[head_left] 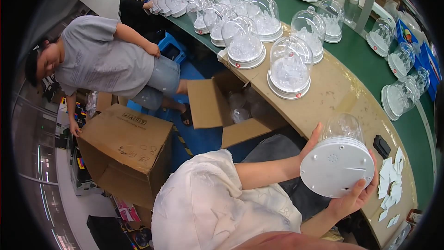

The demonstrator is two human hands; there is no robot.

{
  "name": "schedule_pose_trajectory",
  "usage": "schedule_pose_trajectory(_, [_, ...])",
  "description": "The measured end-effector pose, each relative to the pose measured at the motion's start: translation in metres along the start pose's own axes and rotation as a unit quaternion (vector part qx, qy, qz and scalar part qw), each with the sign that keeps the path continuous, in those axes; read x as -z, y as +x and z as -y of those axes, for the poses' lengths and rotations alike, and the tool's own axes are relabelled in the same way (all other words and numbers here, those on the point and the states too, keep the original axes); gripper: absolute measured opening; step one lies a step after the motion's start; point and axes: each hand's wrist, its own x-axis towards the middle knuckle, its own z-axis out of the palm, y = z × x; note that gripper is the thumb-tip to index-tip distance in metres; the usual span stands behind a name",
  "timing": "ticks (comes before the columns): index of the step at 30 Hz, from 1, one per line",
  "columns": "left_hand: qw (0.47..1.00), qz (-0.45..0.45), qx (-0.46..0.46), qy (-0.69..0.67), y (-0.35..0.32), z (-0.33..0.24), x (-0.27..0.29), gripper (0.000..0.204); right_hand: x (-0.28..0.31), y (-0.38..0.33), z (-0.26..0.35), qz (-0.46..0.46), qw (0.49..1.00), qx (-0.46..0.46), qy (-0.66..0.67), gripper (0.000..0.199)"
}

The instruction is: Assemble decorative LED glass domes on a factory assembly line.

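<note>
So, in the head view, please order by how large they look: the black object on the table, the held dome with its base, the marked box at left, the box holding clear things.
1. Marked box and filled box: too alike to rank surely.
2. Held dome.
3. Black object.

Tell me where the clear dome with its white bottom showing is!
The clear dome is right of centre in the head view, held tilted between the left hand and right hand, left of the white slips.
</note>
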Motion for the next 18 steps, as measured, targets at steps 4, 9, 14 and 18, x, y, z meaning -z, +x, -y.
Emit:
schedule_pose_trajectory(4, [0.999,-0.031,-0.003,0.024,-0.003,-0.001,-0.005,0.092,0.000,-0.001,0.000,-0.001,1.000,-0.004,0.001,0.048])
schedule_pose_trajectory(9, [0.999,-0.031,-0.002,0.019,-0.003,-0.002,-0.006,0.092,-0.002,0.000,0.000,0.000,1.000,-0.004,-0.004,0.048])
schedule_pose_trajectory(14, [0.999,-0.030,-0.008,0.023,-0.001,0.000,-0.010,0.091,0.000,-0.001,-0.001,-0.009,1.000,-0.004,-0.006,0.048])
schedule_pose_trajectory(18, [0.999,-0.024,-0.012,0.032,-0.004,0.001,-0.013,0.092,0.003,-0.003,-0.004,-0.006,1.000,0.017,0.001,0.047])
